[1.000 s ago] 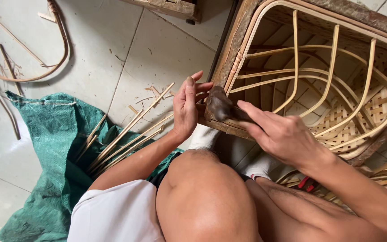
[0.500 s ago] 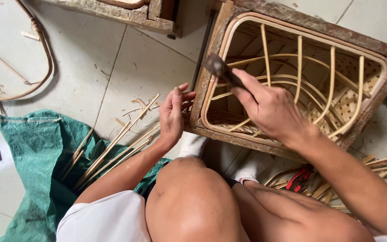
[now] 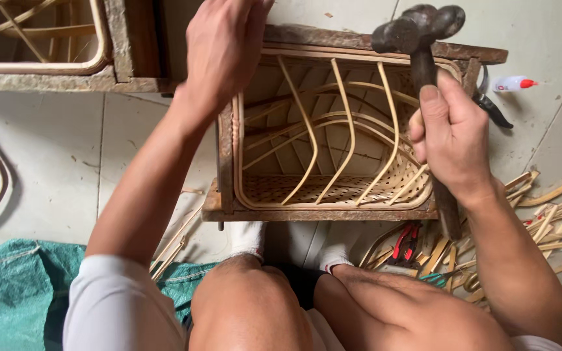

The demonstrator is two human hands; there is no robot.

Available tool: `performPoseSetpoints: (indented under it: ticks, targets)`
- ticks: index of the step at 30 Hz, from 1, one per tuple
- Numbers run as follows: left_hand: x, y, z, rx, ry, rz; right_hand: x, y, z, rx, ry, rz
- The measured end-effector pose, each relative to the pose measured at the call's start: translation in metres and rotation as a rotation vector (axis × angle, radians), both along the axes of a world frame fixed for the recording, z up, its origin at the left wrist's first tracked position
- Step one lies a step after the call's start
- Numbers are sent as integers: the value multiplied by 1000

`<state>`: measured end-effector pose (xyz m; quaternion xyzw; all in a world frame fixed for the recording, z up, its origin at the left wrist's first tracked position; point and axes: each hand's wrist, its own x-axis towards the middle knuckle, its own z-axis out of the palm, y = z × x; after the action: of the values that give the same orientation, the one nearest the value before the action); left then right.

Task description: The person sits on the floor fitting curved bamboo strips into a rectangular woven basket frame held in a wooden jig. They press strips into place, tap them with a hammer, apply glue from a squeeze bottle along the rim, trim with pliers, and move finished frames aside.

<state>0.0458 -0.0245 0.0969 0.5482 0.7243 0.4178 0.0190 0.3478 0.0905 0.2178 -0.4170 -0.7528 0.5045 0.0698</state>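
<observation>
We're sitting w/ knees up over a green cloth (image 3: 8, 286) and cane offcuts (image 3: 548, 214); the wooden frame (image 3: 320, 212) w/ its half-woven rattan basket (image 3: 333, 188) is lying on the tile just past our socks. Our right hand (image 3: 453, 140) is gripping a hammer (image 3: 424, 58), fingers fully wrapped round the handle, head raised above the frame's far-right corner. Further out, our left hand (image 3: 222, 45) is pressing on the far-left rim, fingers cut off by the pic edge, so can't tell its grip.
</observation>
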Motion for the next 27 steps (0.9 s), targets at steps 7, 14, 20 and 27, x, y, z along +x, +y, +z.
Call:
performPoseSetpoints:
  ticks: [7,14,20,27]
  targets:
    - [4,49,-43,-252,109,47,-14,7,-58,173,-26,278]
    - [5,45,-41,-282,244,92,19,25,-34,123,-61,110]
    - [4,42,-38,-354,229,27,66,27,-46,214,14,76]
    - [3,35,-36,-372,247,29,86,46,-56,172,-9,43]
